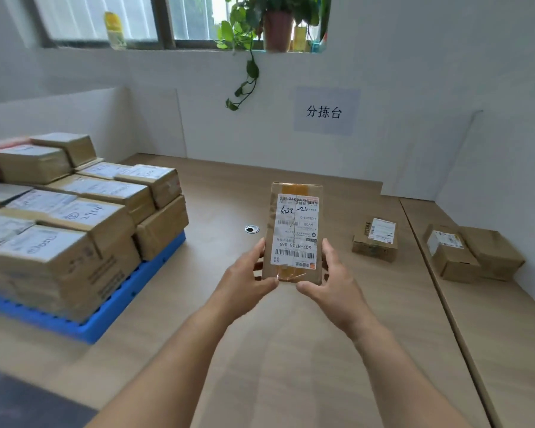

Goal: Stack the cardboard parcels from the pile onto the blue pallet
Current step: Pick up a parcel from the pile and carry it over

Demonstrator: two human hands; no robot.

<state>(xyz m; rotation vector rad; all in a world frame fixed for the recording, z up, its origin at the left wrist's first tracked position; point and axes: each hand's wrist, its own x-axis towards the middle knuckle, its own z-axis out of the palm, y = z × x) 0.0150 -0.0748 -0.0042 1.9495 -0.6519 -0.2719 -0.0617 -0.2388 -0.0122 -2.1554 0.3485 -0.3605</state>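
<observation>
A long flat cardboard parcel with a white shipping label is held above the middle of the wooden table. My left hand grips its near left edge and my right hand grips its near right edge, thumbs under the near end. The blue pallet lies on the table at the left, loaded with several stacked cardboard parcels in layers. At the right, one small parcel and two more parcels sit on the table near the wall.
The wooden table has a round cable hole just left of the held parcel. White partition walls close the back and right sides. A paper sign hangs on the back wall, below a window sill with a potted plant.
</observation>
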